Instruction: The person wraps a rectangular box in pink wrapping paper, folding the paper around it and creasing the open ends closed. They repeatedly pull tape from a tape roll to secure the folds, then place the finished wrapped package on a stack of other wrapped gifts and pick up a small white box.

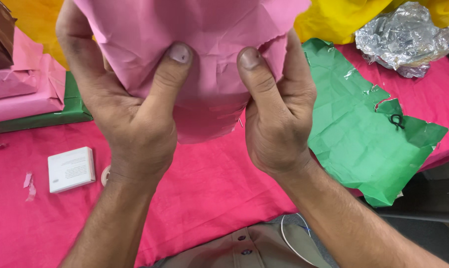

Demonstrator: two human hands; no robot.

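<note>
Single head view, worn on the person's head, facing steeply down and forward onto the pink tablecloth (209,198). Very near: the hands (140,124) fill the frame's centre above the cloth. The person's own shirt (244,245) shows at the cloth's near edge.

We grip pink paper (204,44) w/ both hands, left hand (130,109) & right hand (276,114), thumbs pressing. Green paper (363,134) lies right of it; white box (71,169) lower-left.

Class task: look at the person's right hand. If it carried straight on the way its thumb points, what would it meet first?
The right hand already presses the pink paper it grips; beyond that, probably the yellow sheet, though depth is unclear.
</note>
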